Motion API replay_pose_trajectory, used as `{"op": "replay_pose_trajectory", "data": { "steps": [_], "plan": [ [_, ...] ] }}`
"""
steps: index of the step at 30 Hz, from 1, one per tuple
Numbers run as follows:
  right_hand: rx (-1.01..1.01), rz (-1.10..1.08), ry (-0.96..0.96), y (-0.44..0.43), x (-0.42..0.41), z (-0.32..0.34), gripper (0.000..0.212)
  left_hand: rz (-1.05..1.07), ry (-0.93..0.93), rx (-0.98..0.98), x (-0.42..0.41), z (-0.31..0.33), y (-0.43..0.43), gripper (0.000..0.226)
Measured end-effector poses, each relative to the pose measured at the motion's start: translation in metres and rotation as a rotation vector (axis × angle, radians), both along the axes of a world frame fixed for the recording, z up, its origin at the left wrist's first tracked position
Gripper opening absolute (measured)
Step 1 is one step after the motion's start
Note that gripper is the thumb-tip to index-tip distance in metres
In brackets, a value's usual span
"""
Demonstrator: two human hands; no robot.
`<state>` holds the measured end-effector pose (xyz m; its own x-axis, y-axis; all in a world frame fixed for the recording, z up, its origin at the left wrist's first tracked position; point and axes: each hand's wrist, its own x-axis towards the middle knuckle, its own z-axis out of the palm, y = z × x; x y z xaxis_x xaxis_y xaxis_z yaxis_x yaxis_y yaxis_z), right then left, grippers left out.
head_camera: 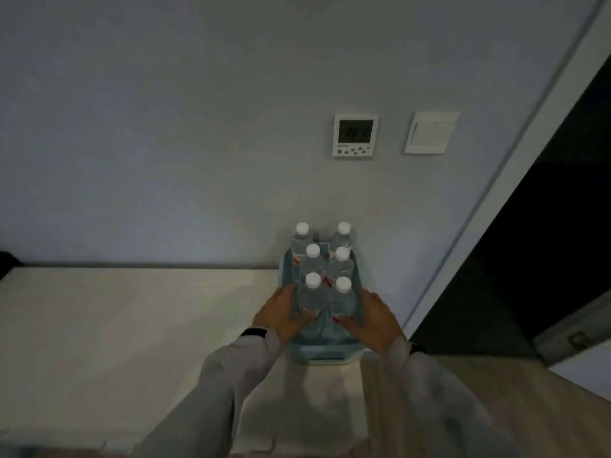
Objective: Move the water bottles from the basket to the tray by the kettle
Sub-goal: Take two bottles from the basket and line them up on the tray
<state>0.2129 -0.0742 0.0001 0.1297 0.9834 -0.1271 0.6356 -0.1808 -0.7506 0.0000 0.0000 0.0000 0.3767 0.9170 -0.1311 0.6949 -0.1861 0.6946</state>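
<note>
Six capped water bottles [322, 276] stand upright in the pale blue basket [322, 353] on the desk [115, 325], all unmoved; left hand [279, 314] and right hand [377, 322] clasp the nearest two, which judging by this need lifting out, the tray and kettle being out of view.

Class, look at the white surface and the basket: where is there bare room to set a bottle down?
Free: the white surface left of the blue basket, up to the wall. Crowded: the basket, packed with six bottles, left hand and right hand alongside.
</note>
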Motion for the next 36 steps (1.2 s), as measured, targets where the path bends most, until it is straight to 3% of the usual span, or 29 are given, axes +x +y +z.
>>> {"op": "replay_pose_trajectory", "data": {
  "steps": [8, 14, 23, 32, 36],
  "plan": [
    [0.104, -0.365, 0.198, 0.013, -0.043, -0.030, 0.067, 0.231, -0.188, -0.048, 0.028, -0.028, -0.005, 0.070],
    [0.113, -0.487, 0.160, 0.023, -0.048, -0.048, 0.056, 0.306, -0.261, -0.032, 0.031, -0.038, -0.002, 0.060],
    [0.174, -0.449, 0.130, 0.019, -0.036, -0.046, 0.056, 0.342, -0.288, 0.062, 0.027, -0.022, -0.012, 0.056],
    [0.410, -0.301, 0.165, 0.012, -0.032, 0.046, 0.062, 0.373, -0.383, 0.263, 0.008, 0.052, -0.014, 0.048],
    [0.477, -0.201, 0.155, 0.007, -0.045, 0.087, 0.058, 0.382, -0.384, 0.334, -0.021, 0.081, -0.022, 0.058]
  ]
}}
